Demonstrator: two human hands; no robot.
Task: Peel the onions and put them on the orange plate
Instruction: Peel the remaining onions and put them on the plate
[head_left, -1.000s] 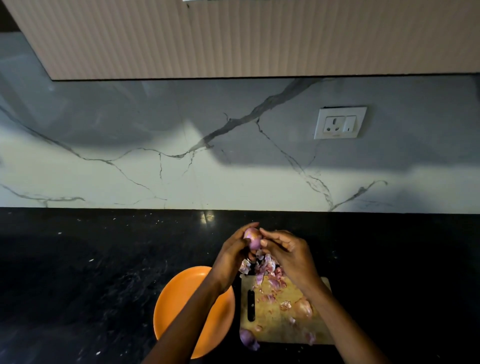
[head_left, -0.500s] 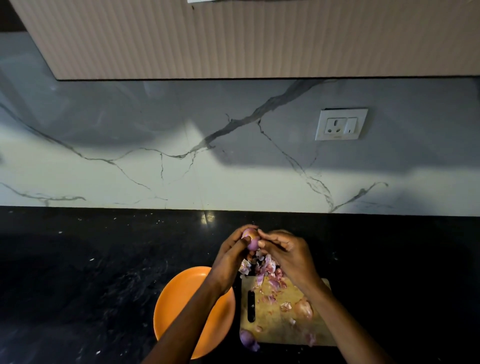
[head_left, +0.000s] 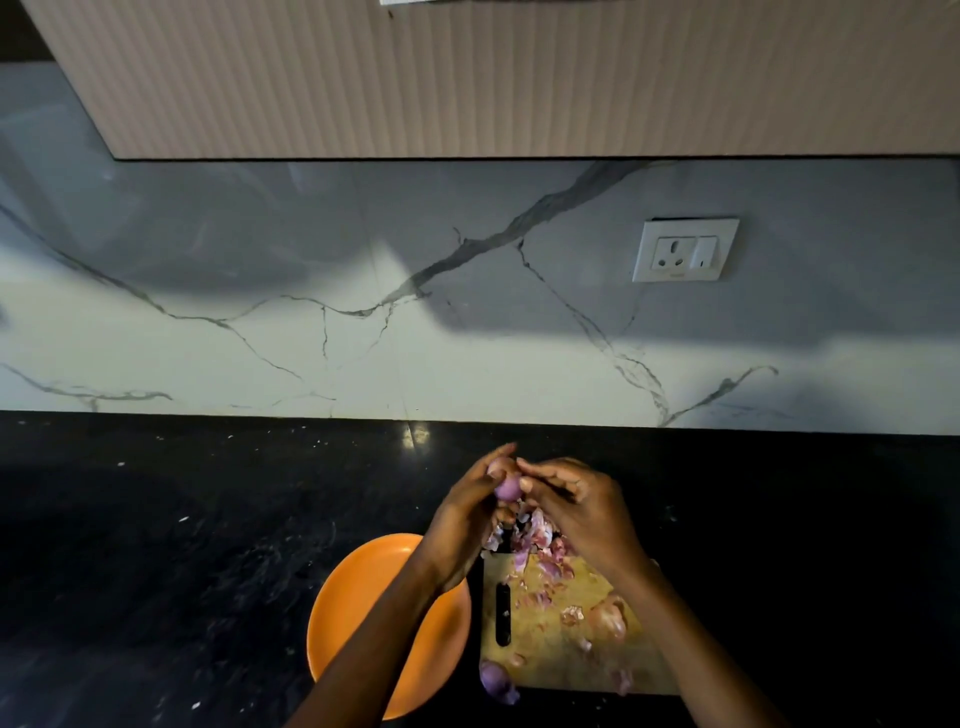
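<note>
Your left hand (head_left: 470, 525) gripped the small purple onion (head_left: 506, 487) above the wooden board's far end while your right hand (head_left: 576, 512) pinched its skin, the round orange plate (head_left: 363, 597) lying near-left, beneath your left wrist.

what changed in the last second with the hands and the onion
Very little. Both hands keep working the same small onion above the far end of the cutting board; the fingertips shifted slightly over it, and nothing was let go. The left hand still grips it while the right hand picks at the skin. The orange plate, the peels and the onion at the board's near corner stayed put.
</note>
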